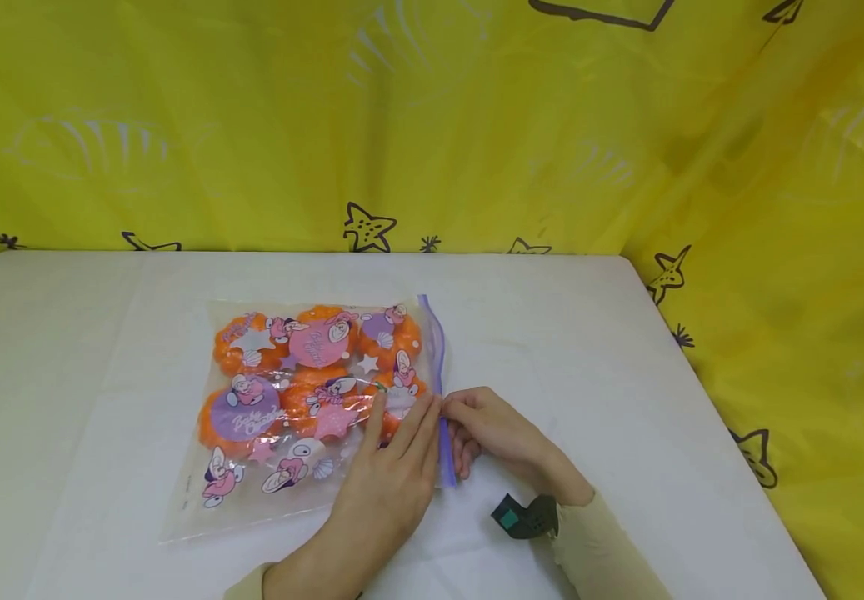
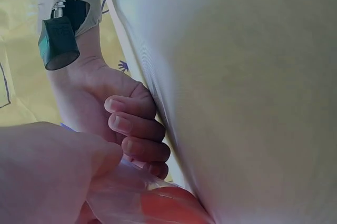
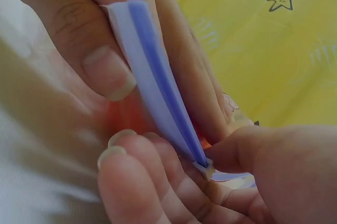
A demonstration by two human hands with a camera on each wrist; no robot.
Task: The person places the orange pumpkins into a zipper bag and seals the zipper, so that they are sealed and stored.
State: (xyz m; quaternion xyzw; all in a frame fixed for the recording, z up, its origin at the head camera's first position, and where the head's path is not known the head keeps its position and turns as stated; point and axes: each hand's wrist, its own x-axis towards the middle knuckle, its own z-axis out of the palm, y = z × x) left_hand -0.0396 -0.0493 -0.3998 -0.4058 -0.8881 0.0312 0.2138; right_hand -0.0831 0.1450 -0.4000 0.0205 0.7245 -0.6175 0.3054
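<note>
A clear zip bag (image 1: pixel 334 492) printed with pink and purple cartoon shells lies on the table. Inside it are several orange, ribbed, pumpkin-like pieces (image 1: pixel 225 354). My left hand (image 1: pixel 390 483) lies over the bag's right side, fingers stretched across its top. In the right wrist view, the left thumb (image 3: pixel 108 69) is on the other side of the purple zip strip (image 3: pixel 163 82) from the fingers, so the hand holds the bag's open-end edge. With thumb and forefinger, my right hand (image 1: pixel 502 429) pinches the strip about midway along; its other fingers (image 3: pixel 131 187) curl below.
A white table (image 1: pixel 551 333) carries the bag. Yellow cloth (image 1: pixel 267 108) with dark starfish drawings hangs behind the table and along its right side. A dark wrist camera (image 1: pixel 525 518) is strapped to the right wrist beside the sleeve (image 1: pixel 604 546).
</note>
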